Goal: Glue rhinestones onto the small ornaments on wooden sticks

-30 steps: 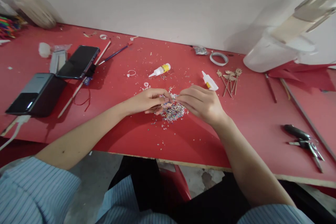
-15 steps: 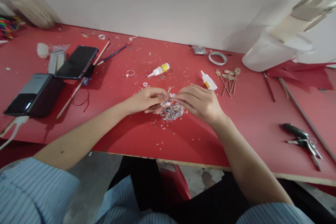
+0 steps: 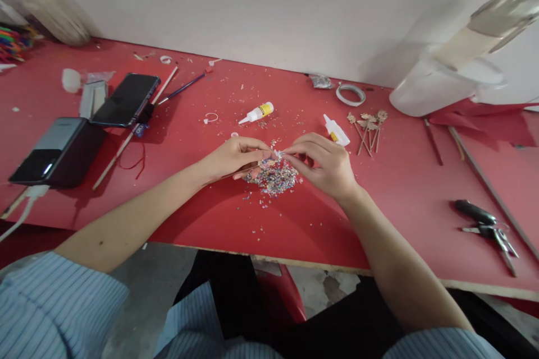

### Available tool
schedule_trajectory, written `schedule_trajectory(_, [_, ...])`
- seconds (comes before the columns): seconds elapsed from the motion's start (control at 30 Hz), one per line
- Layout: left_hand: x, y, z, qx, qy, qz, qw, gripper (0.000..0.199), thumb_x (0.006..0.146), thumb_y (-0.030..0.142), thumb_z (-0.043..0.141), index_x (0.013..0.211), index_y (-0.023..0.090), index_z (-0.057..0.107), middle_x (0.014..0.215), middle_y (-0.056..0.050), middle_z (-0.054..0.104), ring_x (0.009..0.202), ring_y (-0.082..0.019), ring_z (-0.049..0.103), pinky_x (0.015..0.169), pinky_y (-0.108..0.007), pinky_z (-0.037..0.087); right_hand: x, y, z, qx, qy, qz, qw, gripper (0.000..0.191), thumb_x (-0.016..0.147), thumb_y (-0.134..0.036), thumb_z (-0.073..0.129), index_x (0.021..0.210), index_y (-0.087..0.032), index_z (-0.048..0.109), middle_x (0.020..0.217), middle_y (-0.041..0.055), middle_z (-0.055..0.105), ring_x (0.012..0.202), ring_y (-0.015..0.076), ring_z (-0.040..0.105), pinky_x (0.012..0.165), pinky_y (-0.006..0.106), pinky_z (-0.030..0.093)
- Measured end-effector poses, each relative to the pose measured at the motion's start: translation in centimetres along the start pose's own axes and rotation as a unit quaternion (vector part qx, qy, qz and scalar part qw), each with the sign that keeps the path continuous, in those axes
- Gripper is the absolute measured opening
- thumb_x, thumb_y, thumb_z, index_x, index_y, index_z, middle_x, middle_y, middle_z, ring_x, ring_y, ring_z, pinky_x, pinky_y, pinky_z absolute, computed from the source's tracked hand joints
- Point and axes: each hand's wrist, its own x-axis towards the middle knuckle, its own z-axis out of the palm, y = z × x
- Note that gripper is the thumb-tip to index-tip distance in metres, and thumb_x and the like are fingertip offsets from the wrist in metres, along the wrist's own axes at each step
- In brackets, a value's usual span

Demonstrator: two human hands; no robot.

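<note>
Over a pile of small shiny sequin-like flakes (image 3: 278,179), both hands are close together at the middle of the red table. My left hand (image 3: 236,158) is closed in a pinch on a thin stick (image 3: 219,180), which runs back under the palm towards the wrist. Flakes show at the left fingertips, but the stick's far end is hard to make out. My right hand (image 3: 324,164) also pinches, its thumb and index tips just right of the left fingertips. Whatever sits between them is too small to name.
Behind the hands lie two glue bottles (image 3: 257,113) (image 3: 336,130), a tape roll (image 3: 350,95) and several sticks with cut-out tops (image 3: 369,123). A phone (image 3: 126,99) and power bank (image 3: 56,151) are left; keys (image 3: 490,231) and a white tub (image 3: 433,84) right.
My right fingertips have drawn slightly apart to the right from my left ones, and the right fingers are more spread. My left hand stays nearly in place. The view has shifted slightly.
</note>
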Motion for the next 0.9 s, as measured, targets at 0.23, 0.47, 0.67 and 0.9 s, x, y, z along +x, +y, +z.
schedule_trajectory(0.23, [0.09,-0.35,-0.04,-0.008,0.02,0.023,1.0,0.016,0.09,0.028,0.056,0.091,0.015,0.065,0.051,0.003,0.059,0.03,-0.001,0.036,0.034,-0.017,0.024,0.09,-0.35,0.55,0.07,-0.004,0.069,0.995,0.006,0.088,-0.023,0.06,0.085,-0.021,0.064,0.08,0.0012,0.063,0.067,0.0101,0.057,0.059,0.025,0.047])
schedule_trajectory(0.47, [0.12,-0.29,0.05,-0.005,0.025,0.02,0.999,0.016,0.09,0.029,0.057,0.092,0.015,0.066,0.051,0.003,0.059,0.03,-0.001,0.036,0.034,-0.017,0.024,0.08,-0.34,0.84,0.095,-0.003,0.084,0.992,0.005,0.087,-0.023,0.06,0.085,-0.021,0.065,0.082,0.0016,0.064,0.07,0.0106,0.058,0.061,0.026,0.047])
schedule_trajectory(0.67, [0.15,-0.38,0.08,-0.003,0.032,0.014,0.999,0.017,0.089,0.029,0.057,0.093,0.015,0.066,0.052,0.003,0.06,0.031,-0.001,0.036,0.034,-0.017,0.025,0.17,-0.39,0.98,0.092,0.0,0.097,0.991,0.008,0.088,-0.025,0.059,0.083,-0.021,0.065,0.08,0.0017,0.065,0.07,0.0113,0.058,0.062,0.026,0.047])
schedule_trajectory(0.9, [0.15,-0.39,0.13,-0.012,0.027,0.016,0.999,0.016,0.089,0.028,0.058,0.093,0.016,0.067,0.051,0.002,0.06,0.03,-0.001,0.036,0.034,-0.017,0.024,0.22,-0.47,1.06,0.104,0.009,0.112,0.988,0.008,0.087,-0.024,0.061,0.082,-0.02,0.065,0.08,0.0017,0.065,0.07,0.0109,0.058,0.062,0.026,0.047])
